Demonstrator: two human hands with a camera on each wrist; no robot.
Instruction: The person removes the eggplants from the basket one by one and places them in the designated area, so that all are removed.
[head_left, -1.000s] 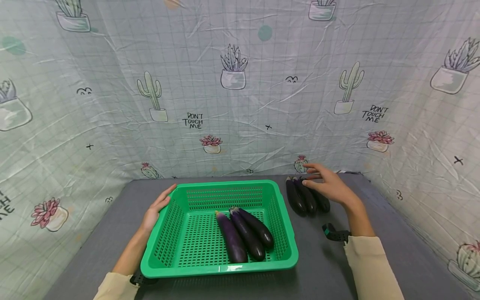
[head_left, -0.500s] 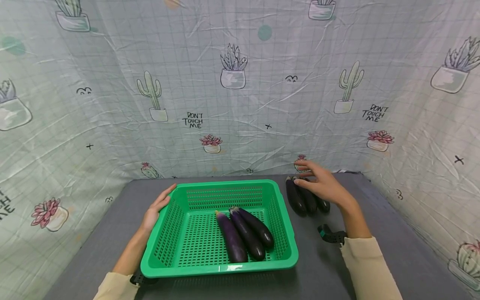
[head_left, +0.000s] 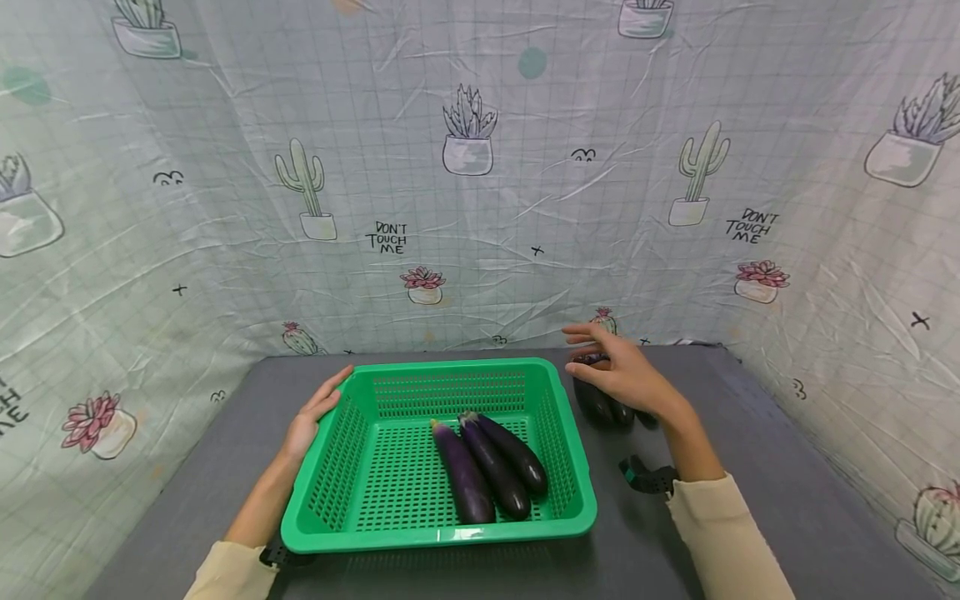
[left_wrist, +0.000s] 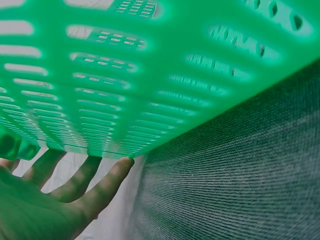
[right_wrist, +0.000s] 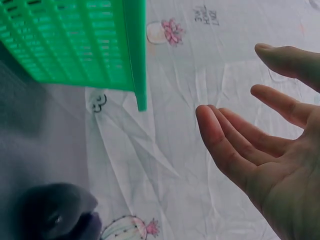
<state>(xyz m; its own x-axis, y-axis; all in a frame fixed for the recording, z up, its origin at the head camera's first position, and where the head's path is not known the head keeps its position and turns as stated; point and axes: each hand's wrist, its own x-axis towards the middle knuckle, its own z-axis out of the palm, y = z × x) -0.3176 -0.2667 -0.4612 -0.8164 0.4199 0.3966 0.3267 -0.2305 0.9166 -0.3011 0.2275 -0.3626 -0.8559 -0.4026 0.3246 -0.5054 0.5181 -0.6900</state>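
- Eggplants (head_left: 609, 407), head view: a small dark cluster on the grey table (head_left: 750, 417), just right of the green basket (head_left: 438, 537). My right hand (head_left: 618, 375) hangs over the cluster, fingers straight and slightly spread, thumb under; it grips nothing yet. I cannot tell whether the palm touches the fruit.
- Head view, basket: three eggplants in the basket (head_left: 491, 467) lie side by side, stalks toward the far wall, tips near the front rim.
- Head view, left side: my left hand (head_left: 311, 417) rests flat against the outer left wall of the basket, fingers straight and together, steadying it. Cactus-print sheets form the backdrop.
- Left wrist view: the basket's slotted wall (left_wrist: 125, 75) fills the frame from below; my fingers (left_wrist: 107, 185) lie straight along it, slightly parted, curled round nothing. The table's grey weave runs off to the right.
- Right wrist view: my palm is open, fingers (right_wrist: 225, 145) extended and loosely fanned, holding nothing. One eggplant end (right_wrist: 57, 212) shows low at the left, well short of the fingers; the basket corner (right_wrist: 137, 60) stands beyond it.
- Step in hand, as I judge it: the reach for another eggplant, with three already stowed.
- Next move calls for: lowering the right hand, closing fingers and thumb round one fruit only, lifting it clear of its neighbours, then carrying it left over the near rim while the left hand holds the basket.
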